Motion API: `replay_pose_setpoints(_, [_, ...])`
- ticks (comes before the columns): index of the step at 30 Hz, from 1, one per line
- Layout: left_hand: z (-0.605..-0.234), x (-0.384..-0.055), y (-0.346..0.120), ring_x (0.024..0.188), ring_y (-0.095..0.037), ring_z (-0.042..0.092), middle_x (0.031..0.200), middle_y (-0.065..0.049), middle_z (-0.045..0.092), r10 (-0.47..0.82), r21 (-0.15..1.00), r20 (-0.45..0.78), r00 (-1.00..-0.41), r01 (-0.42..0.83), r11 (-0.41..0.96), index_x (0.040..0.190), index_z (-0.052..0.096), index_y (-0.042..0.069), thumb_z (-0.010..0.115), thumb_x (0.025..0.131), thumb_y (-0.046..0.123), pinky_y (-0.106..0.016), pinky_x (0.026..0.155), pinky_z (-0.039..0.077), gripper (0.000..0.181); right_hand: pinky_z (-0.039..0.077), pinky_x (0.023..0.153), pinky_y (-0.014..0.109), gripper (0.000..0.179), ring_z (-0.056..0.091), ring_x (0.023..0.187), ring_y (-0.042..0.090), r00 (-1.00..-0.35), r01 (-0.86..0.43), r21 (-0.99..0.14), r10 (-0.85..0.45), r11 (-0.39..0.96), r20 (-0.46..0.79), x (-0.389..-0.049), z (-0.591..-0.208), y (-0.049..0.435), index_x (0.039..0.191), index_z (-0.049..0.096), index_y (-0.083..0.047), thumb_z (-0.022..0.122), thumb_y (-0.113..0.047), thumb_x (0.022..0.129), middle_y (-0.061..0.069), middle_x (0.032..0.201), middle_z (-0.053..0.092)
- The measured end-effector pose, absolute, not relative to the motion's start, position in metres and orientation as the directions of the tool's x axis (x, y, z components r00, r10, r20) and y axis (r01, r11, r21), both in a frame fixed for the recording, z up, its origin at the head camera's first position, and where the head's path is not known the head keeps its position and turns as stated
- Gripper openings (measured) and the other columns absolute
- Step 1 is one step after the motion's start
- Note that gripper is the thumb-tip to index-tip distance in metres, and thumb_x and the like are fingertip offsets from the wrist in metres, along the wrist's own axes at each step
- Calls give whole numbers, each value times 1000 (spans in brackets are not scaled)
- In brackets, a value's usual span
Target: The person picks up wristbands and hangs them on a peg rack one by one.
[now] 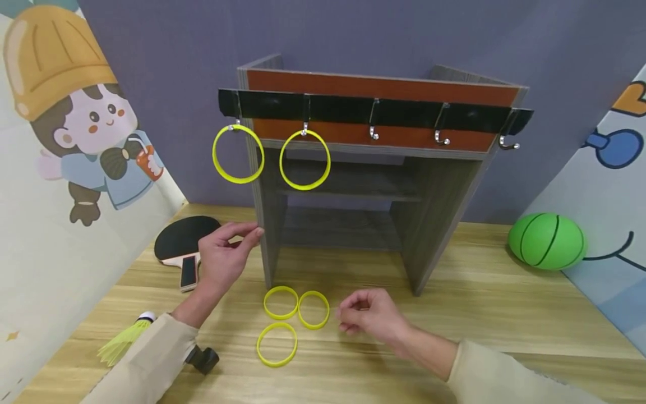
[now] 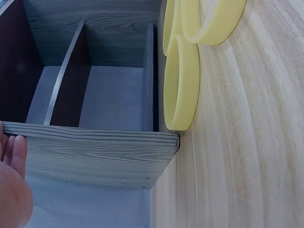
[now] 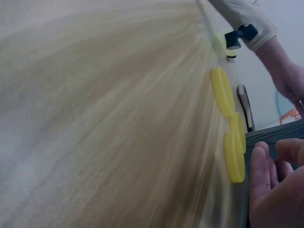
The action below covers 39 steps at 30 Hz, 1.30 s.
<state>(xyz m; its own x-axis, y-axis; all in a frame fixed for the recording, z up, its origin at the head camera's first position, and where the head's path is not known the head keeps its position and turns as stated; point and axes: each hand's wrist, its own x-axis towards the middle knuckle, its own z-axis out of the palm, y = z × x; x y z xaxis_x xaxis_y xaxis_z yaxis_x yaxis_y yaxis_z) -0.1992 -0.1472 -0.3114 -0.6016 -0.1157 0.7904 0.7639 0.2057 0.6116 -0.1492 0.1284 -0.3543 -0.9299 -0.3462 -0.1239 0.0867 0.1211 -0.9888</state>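
My left hand (image 1: 222, 255), thumb and forefinger extended, is at the front edge of the grey wooden shelf unit's left side panel (image 1: 262, 235). In the left wrist view its fingers (image 2: 19, 154) lie along that panel's outer face. Two yellow rings hang from the black hook rail (image 1: 343, 109): one ring (image 1: 239, 180) on the leftmost hook, another ring (image 1: 305, 188) on the second. Three more lie on the table: a back ring (image 1: 280, 317), a right ring (image 1: 314, 327) beside it, and a front ring (image 1: 276, 365). My right hand (image 1: 375, 314) hovers right of these, fingers loosely curled around nothing.
The rail's third hook (image 1: 373, 133) and the two right of it hold no rings. A black table tennis paddle (image 1: 181, 238) and a shuttlecock (image 1: 123, 339) lie left. A green ball (image 1: 547, 241) rests at the right wall, on the wooden table (image 1: 504, 314).
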Motion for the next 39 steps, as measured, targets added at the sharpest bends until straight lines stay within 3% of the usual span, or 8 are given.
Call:
replay_pose_setpoints(29, [-311,-196,-147,64,-19,65,77,-26,64,-110,613,789,-605,759,218,86,68,-15,68,75,-21,-20,62,55,13,58,60,35,22,65,63,21,-903,136,-970,-379,199,-204,-172,-386,119,92,59,7,75,-2,79,15,76,63])
replay_pose_setpoints(39, [-311,-197,-147,63,-17,65,75,-25,63,-113,608,793,-599,765,213,85,68,-16,68,74,-22,-20,61,55,13,56,49,30,21,63,51,18,-926,75,-963,-340,259,-164,-180,-388,111,86,60,7,76,-3,78,15,66,62])
